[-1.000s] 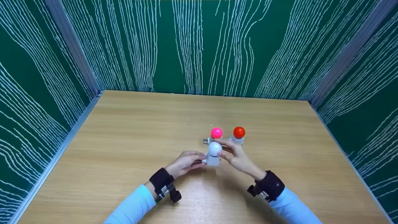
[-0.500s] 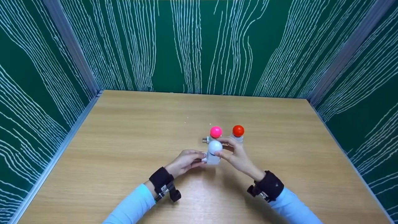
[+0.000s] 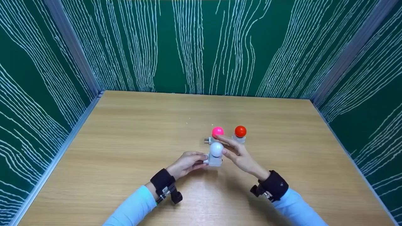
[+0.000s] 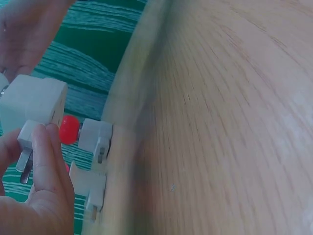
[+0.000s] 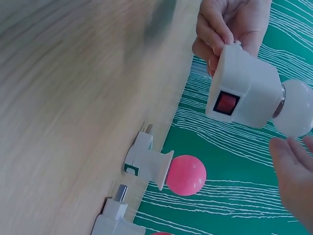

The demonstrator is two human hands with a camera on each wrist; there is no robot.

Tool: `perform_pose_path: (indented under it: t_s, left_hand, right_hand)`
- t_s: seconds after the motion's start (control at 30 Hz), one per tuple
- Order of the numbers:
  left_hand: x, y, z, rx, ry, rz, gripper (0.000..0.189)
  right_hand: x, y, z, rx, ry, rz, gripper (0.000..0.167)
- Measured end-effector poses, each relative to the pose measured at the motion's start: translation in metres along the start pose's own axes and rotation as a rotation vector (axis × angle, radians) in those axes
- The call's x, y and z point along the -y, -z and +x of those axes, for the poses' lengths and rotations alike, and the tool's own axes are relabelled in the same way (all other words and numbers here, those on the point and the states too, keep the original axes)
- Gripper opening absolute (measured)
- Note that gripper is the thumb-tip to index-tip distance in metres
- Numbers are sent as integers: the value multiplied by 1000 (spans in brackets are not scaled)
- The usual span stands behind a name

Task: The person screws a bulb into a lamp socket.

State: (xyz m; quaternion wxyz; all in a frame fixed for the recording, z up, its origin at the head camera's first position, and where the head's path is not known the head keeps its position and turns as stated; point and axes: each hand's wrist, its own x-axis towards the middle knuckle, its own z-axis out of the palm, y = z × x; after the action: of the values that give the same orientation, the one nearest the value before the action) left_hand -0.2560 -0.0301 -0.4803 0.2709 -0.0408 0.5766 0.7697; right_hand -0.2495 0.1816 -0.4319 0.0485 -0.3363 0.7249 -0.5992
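My left hand (image 3: 190, 163) pinches the plug end of a white plug-in lamp holder (image 3: 215, 161), keeping it raised off the table. A white light bulb (image 3: 216, 149) sits in its socket. Metal prongs (image 4: 24, 166) poke out past the left fingers in the left wrist view. A red rocker switch (image 5: 226, 103) shows on the holder's end. Beside the white bulb is my right hand (image 3: 241, 160), its fingers spread and extended; in the right wrist view a small gap separates its fingertips from the bulb.
Behind the hands a pink bulb (image 3: 217, 131) and a red bulb (image 3: 240, 131) stand in similar holders on the wooden table (image 3: 141, 131). Small white specks lie farther back. Green walls (image 3: 169, 47) with white streaks enclose the table on the sides and back.
The fingers of my right hand have loosened from around the white bulb and moved slightly right. My left hand keeps its hold on the lamp holder, nearly in the same place.
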Motion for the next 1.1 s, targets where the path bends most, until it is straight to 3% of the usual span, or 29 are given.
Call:
perform_pose_path:
  t_s: [0.27,0.67,0.83,1.1]
  left_hand:
    - [1,0,0,11,3,12,34]
    - [2,1,0,18,6,19,33]
    - [2,2,-1,16,4,9,32]
    - [3,1,-1,15,-22,-4,32]
  right_hand:
    - [3,2,-1,95,-84,-60,44]
    - [3,1,-1,80,-108,-78,43]
    - [1,-1,-1,38,-103,-101,43]
    - [-4,-6,1,-88,-2,-177,46]
